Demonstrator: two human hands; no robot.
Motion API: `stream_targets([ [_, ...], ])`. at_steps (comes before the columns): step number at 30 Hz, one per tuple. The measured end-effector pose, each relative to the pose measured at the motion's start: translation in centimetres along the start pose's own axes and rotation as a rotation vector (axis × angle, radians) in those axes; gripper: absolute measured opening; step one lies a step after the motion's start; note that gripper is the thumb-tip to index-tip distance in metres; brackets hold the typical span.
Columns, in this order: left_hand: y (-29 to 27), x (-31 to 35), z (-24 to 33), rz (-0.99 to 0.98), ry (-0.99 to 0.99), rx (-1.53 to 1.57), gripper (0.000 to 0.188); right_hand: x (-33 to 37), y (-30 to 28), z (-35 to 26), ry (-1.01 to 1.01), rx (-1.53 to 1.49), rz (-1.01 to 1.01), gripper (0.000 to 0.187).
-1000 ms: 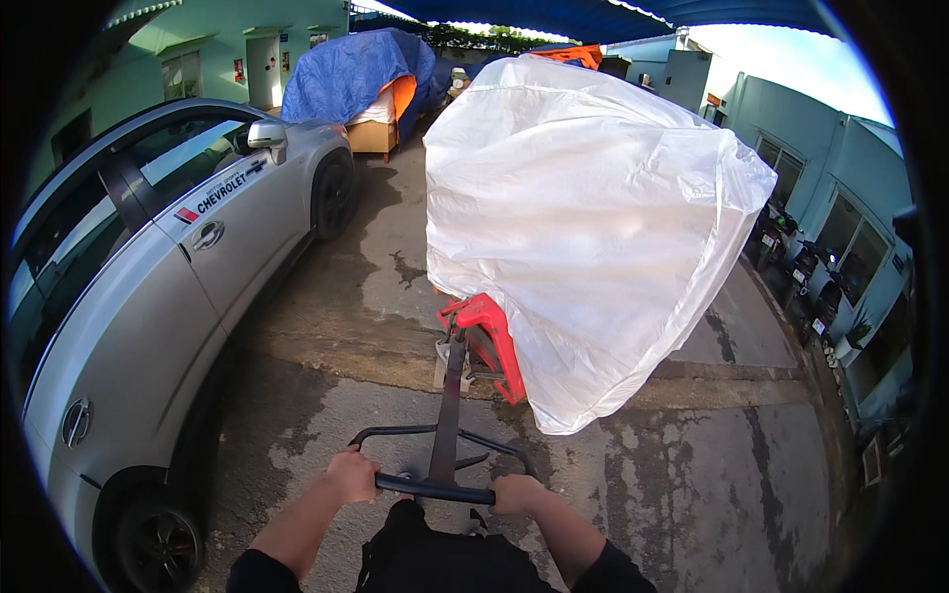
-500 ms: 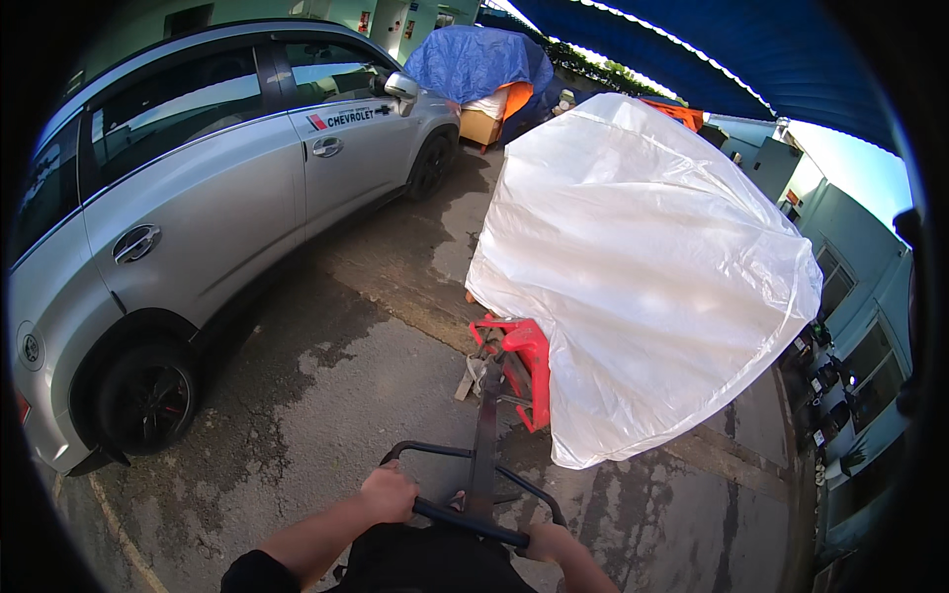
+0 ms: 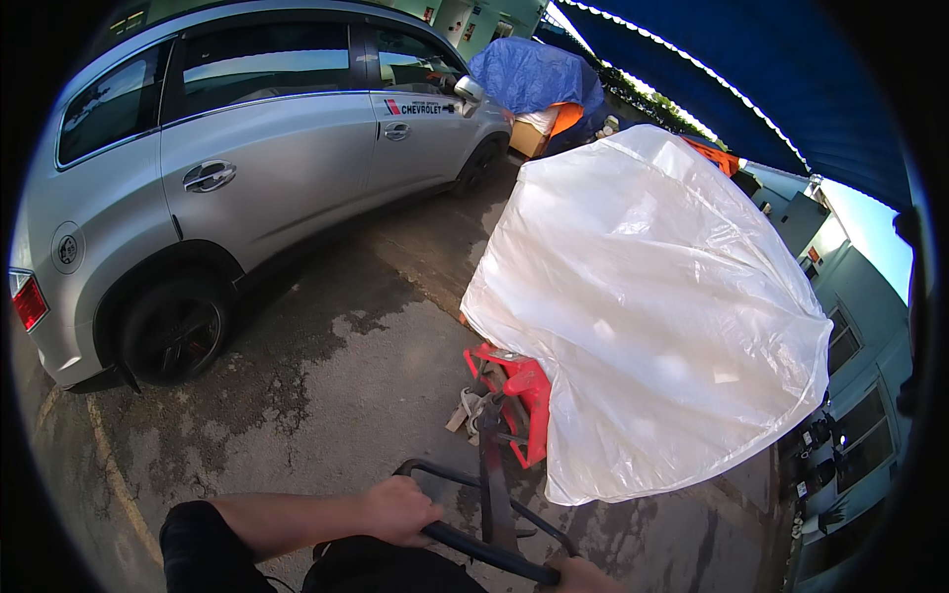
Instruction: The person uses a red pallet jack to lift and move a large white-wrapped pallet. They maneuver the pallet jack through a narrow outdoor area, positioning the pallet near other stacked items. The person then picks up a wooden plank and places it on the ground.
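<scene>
Gripping the black handle (image 3: 491, 555) of the red pallet jack (image 3: 535, 395), close against the white-covered load (image 3: 643, 316) and perhaps hidden partly beneath, with left hand (image 3: 400, 511) and right hand (image 3: 585, 575). Looks like steering; calls next for even two-handed effort, clear of the silver car (image 3: 267, 158).

Around our left hand (image 3: 400, 509), stained grey pavement (image 3: 346, 415), ahead-left of it a parked silver car (image 3: 287, 148), far ahead we see a pale green wall (image 3: 486, 28), far right a windowed building (image 3: 870, 296), ahead-right a blue awning (image 3: 751, 89), bright sky (image 3: 880, 232).
</scene>
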State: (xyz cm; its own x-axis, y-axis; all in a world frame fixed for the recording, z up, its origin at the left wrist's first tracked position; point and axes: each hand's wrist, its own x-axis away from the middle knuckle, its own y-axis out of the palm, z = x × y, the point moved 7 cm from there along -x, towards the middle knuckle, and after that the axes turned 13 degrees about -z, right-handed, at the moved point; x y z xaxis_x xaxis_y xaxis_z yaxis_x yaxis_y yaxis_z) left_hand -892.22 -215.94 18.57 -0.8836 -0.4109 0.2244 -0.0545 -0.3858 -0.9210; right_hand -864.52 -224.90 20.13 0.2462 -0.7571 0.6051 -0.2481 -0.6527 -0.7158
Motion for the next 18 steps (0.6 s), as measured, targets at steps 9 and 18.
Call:
stream_targets([
  [9,-15.6,2.5,0.1,0.771,0.231,-0.038,0.032,10.4,-11.2,-0.1,-0.001,-0.182,0.744,0.037],
  [18,-25.3,-3.8,-10.3,1.164,0.327,0.331,0.032,3.4,-18.5,8.6,-0.301,-0.809,1.622,0.013],
])
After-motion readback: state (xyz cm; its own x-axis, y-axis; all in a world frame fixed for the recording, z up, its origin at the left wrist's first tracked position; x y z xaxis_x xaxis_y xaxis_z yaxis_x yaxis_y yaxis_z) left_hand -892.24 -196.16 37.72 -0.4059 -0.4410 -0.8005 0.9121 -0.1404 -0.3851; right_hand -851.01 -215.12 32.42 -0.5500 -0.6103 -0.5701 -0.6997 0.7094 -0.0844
